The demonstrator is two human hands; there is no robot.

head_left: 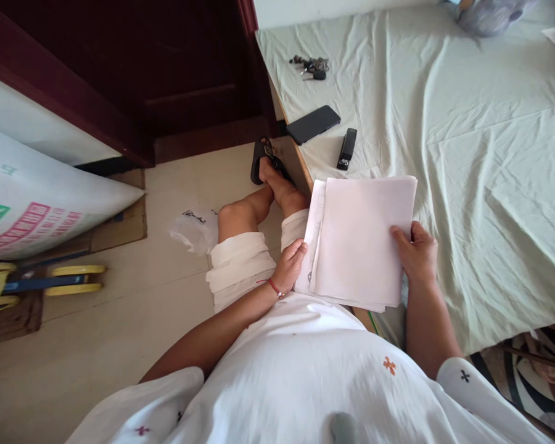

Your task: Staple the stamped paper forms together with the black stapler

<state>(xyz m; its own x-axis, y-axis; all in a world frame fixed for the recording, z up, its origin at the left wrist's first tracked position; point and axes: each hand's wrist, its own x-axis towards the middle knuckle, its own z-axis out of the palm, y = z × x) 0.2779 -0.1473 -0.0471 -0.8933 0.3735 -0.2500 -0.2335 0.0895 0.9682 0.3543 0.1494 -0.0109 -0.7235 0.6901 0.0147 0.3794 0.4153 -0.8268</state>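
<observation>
The left hand [290, 264] grips the left edge of a stack of white papers [361, 237], fingers curled around it; the right hand [416, 251] clasps the right edge, thumb on top; the stack sits at the near corner of a bed [481, 154] covered in a pale green sheet; beyond lie a black stapler [346, 148], a dark phone [313, 124], then a bunch of keys [311, 66].

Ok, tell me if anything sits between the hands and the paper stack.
Nothing does. The left hand grips the stack at its left edge, the right hand at its right edge. The stapler and phone lie apart, further up the bed.
</observation>
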